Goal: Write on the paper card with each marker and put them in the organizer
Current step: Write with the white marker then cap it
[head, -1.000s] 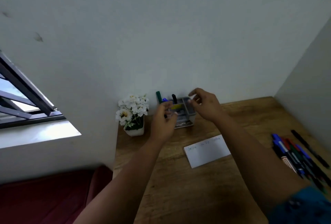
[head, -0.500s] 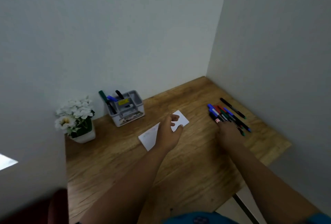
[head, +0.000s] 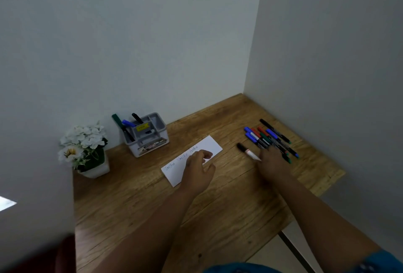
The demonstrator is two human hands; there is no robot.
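Observation:
A white paper card [head: 212,145] with three handwritten words lies in the middle of the wooden table [head: 141,203]. My left hand [head: 197,171] rests on the card with loosely curled fingers. Behind it, against the wall, stands a grey organizer [head: 152,142] that holds a green marker [head: 118,122], a blue marker [head: 128,123] and a black one [head: 137,118]. At the right lies a pile of several markers [head: 268,136]. My right hand [head: 272,163] lies on the pile's near end, and its thumb side pinches a black-capped marker [head: 246,150] that sticks out to the left.
A white pot of white flowers [head: 84,148] stands at the table's back left corner. Walls close off the back and the right side. The table's right edge runs close behind the marker pile.
Both hands left the organizer. The left came down onto the card, the right went to the marker pile. Since half a second ago the black-capped marker has shifted left out of the pile.

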